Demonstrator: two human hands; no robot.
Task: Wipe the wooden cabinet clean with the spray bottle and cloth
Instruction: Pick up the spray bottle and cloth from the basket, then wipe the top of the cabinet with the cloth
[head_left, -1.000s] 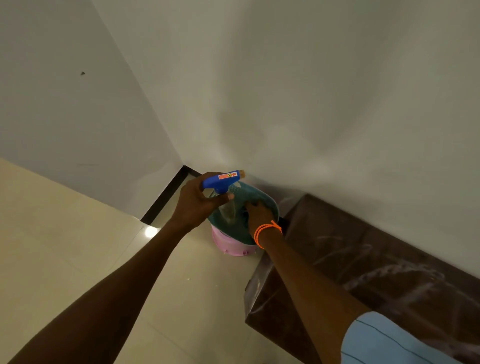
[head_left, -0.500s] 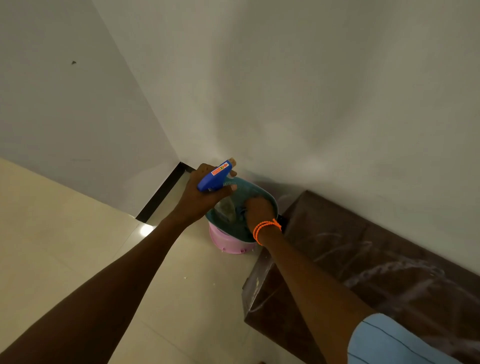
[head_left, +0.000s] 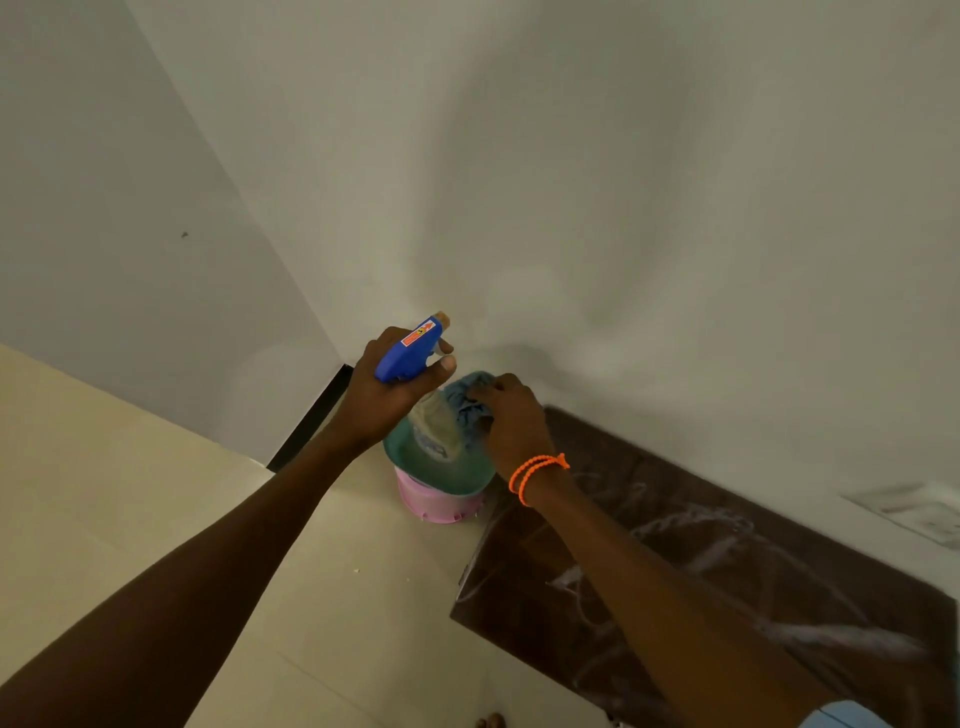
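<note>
The dark brown wooden cabinet (head_left: 727, 597) stands against the white wall (head_left: 623, 182), and its top shows pale smeared streaks. Just beside its left end, on the cream tiled floor (head_left: 130, 493), a teal plastic basin (head_left: 441, 467) sits on a pink plastic bucket (head_left: 436, 504). The left hand (head_left: 382, 395) grasps the clear spray bottle with a blue trigger head (head_left: 410, 348) over the basin; compared with half a second ago, the bottle is higher and its nozzle points more upward. The right hand (head_left: 514, 426), with an orange bead bracelet (head_left: 535, 473) on the wrist, now pinches the blue cloth (head_left: 467, 405) and has raised it above the basin rim, where before it reached inside.
</note>
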